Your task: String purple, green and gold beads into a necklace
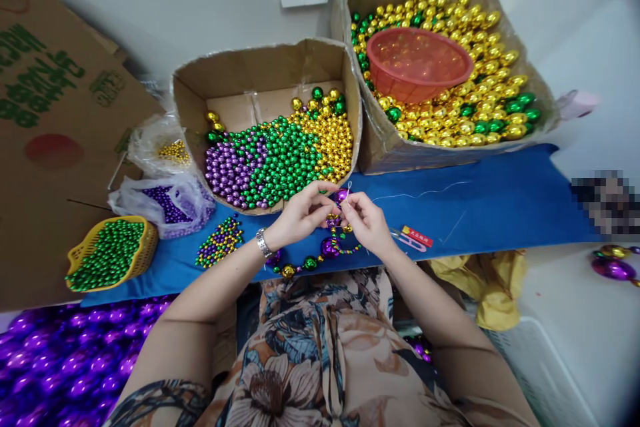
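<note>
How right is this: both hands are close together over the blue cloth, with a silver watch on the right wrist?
Not quite: the head view shows the silver watch on the left wrist. The left hand and right hand are close together over the blue cloth.

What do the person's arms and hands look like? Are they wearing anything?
Both hands are bare, with no gloves. The left hand has a shiny silver linked band around its wrist, maybe a watch strap. The right hand has nothing on its wrist that I can see. The left sleeve is short, with a dark and brown pattern.
</note>
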`<move>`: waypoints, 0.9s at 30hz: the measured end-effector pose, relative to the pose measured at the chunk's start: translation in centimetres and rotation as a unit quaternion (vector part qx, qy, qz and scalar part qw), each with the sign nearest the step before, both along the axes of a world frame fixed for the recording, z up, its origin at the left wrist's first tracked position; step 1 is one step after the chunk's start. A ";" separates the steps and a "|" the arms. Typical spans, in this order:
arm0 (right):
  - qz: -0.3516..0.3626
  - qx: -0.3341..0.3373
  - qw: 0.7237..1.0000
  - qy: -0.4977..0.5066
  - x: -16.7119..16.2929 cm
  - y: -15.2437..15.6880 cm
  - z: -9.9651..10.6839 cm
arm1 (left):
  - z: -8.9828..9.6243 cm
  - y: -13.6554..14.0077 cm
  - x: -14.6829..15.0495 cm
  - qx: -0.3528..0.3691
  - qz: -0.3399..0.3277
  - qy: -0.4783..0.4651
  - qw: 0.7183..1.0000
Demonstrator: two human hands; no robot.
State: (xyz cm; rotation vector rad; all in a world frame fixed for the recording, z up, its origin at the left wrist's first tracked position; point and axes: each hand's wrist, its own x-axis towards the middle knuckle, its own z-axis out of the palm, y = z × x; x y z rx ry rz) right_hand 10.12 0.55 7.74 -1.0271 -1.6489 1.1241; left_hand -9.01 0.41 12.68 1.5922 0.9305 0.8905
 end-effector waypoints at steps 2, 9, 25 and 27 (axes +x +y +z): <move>-0.005 0.053 0.997 -0.063 0.5 0.3 0.7 | 0.3 -0.2 -0.2 0.010 -0.006 0.014 1.000; 0.062 0.208 0.943 -0.252 2.0 1.2 3.1 | 0.7 -0.5 -0.7 0.103 -0.003 0.107 0.989; 0.128 0.098 0.978 -0.135 1.7 1.7 4.9 | -0.1 -0.5 -0.1 0.149 0.034 0.111 0.982; 0.124 0.113 0.973 -0.156 3.0 2.1 5.3 | -0.1 -0.3 -0.8 0.048 0.039 0.019 0.998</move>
